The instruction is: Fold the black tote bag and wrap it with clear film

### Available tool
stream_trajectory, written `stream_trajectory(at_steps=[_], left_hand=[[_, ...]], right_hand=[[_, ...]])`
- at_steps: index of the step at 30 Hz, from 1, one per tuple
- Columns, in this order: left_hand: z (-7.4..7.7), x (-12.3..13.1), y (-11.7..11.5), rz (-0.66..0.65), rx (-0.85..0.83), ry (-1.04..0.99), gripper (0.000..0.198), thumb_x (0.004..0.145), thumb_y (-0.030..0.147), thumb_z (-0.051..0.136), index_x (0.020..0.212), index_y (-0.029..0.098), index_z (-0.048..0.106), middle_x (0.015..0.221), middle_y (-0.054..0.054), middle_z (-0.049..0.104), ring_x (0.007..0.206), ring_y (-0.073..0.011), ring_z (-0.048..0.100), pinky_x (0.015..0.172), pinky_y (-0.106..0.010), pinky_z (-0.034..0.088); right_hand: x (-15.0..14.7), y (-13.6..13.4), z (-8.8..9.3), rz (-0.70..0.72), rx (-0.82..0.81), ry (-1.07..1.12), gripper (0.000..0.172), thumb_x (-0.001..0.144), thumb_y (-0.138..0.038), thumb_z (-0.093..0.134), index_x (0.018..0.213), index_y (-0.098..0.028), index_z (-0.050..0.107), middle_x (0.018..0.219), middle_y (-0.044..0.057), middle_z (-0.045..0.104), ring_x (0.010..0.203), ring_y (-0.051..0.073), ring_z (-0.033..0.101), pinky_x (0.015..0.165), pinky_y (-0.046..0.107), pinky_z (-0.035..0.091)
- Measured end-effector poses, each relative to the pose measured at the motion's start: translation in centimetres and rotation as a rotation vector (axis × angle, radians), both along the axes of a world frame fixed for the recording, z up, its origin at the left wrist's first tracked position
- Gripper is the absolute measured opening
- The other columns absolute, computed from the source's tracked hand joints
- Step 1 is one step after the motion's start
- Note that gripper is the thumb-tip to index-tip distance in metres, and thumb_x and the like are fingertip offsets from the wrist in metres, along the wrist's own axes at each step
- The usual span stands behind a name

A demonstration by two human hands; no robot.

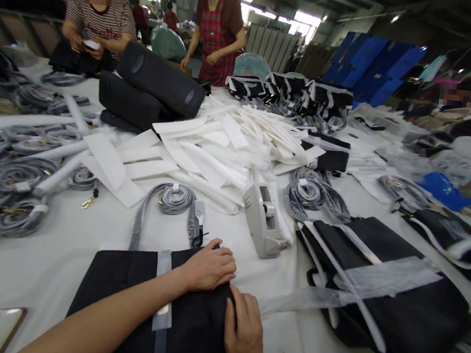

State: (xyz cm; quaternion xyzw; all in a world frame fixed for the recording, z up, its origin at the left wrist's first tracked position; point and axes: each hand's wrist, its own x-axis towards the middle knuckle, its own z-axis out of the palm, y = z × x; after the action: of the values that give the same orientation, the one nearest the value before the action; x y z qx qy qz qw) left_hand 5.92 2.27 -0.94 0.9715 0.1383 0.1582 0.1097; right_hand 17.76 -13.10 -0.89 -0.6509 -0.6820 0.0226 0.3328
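Two hands rest on a black fabric bag, lower centre: left hand curled, grip unclear; right hand flat, open. Uneven pressure might crease it.

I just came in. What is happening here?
A person has both hands on a black bag lying flat on the white table. The left hand presses near its upper edge, fingers curled; the right hand lies flat beside it. A grey tape dispenser and a coiled grey strap sit beyond. At the far end, a person in a striped shirt and a person in a red apron work.
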Motion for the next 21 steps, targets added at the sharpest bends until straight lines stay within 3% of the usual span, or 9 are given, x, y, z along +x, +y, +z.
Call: stream_trajectory(at_steps=[5,7,9,11,13,15,17,21], left_hand=[[0.3,-0.1,0.5,0.023,-0.01,0.011,0.023,0.098,0.039,0.041,0.095,0.024,0.058,0.107,0.001,0.066,0.116,-0.0159,0.052,0.109,-0.043,0.024],[1.5,-0.6,0.2,0.076,0.0,0.018,0.024,0.097,0.04,0.044,0.107,0.024,0.058,0.127,-0.003,0.059,0.127,-0.0198,0.045,0.11,-0.046,0.023],[3.4,-1.9,-1.3,0.21,0.0,0.004,0.032,0.096,0.037,0.045,0.123,0.022,0.051,0.144,-0.01,0.045,0.135,-0.0259,0.036,0.11,-0.052,0.023],[5.6,-4.1,-4.3,0.367,-0.016,-0.023,0.04,0.095,0.035,0.045,0.132,0.019,0.045,0.148,-0.015,0.037,0.139,-0.0291,0.029,0.111,-0.054,0.024],[7.2,-7.1,-8.3,0.482,-0.029,-0.047,0.04,0.095,0.037,0.044,0.131,0.019,0.046,0.147,-0.014,0.039,0.14,-0.0285,0.027,0.112,-0.055,0.024],[7.8,-10.4,-12.9,0.58,-0.017,-0.064,0.038,0.095,0.038,0.044,0.128,0.02,0.049,0.146,-0.012,0.042,0.139,-0.0279,0.029,0.111,-0.057,0.026],[7.2,-13.8,-17.1,0.758,0.01,-0.117,0.036,0.095,0.035,0.046,0.128,0.021,0.05,0.144,-0.011,0.044,0.137,-0.0283,0.034,0.109,-0.058,0.029],[4.2,-19.6,-22.9,1.319,0.033,-0.391,0.031,0.094,0.028,0.048,0.124,0.021,0.052,0.128,-0.012,0.058,0.121,-0.0259,0.051,0.1,-0.051,0.045]], right_hand=[[0.1,0.8,-0.5,0.029,0.044,-0.024,0.028,0.097,-0.017,0.039,0.119,-0.017,0.057,0.08,0.005,0.053,0.075,0.02,0.051,0.069,0.036,0.046],[0.2,1.0,-0.6,0.038,0.064,-0.027,0.029,0.097,-0.019,0.038,0.118,-0.017,0.057,0.078,0.005,0.051,0.073,0.02,0.05,0.068,0.036,0.044],[0.2,1.2,-0.6,0.05,0.084,-0.033,0.029,0.097,-0.021,0.038,0.118,-0.017,0.058,0.077,0.004,0.05,0.072,0.021,0.049,0.068,0.036,0.043],[0.3,1.4,-0.6,0.066,0.1,-0.046,0.031,0.097,-0.024,0.036,0.118,-0.017,0.058,0.076,0.005,0.05,0.072,0.022,0.05,0.069,0.036,0.043],[0.3,1.5,-0.5,0.081,0.122,-0.078,0.033,0.097,-0.026,0.035,0.117,-0.016,0.059,0.074,0.005,0.05,0.072,0.022,0.05,0.07,0.037,0.042],[0.3,1.7,-0.4,0.087,0.158,-0.135,0.035,0.097,-0.028,0.035,0.115,-0.013,0.061,0.07,0.005,0.05,0.069,0.023,0.05,0.07,0.037,0.042],[0.1,2.1,-0.3,0.08,0.204,-0.198,0.037,0.095,-0.027,0.036,0.113,-0.01,0.063,0.067,0.004,0.047,0.066,0.023,0.049,0.07,0.038,0.041],[-0.3,2.7,0.2,0.07,0.283,-0.259,0.038,0.091,-0.025,0.037,0.11,-0.008,0.066,0.064,0.005,0.046,0.063,0.025,0.048,0.068,0.039,0.041]])
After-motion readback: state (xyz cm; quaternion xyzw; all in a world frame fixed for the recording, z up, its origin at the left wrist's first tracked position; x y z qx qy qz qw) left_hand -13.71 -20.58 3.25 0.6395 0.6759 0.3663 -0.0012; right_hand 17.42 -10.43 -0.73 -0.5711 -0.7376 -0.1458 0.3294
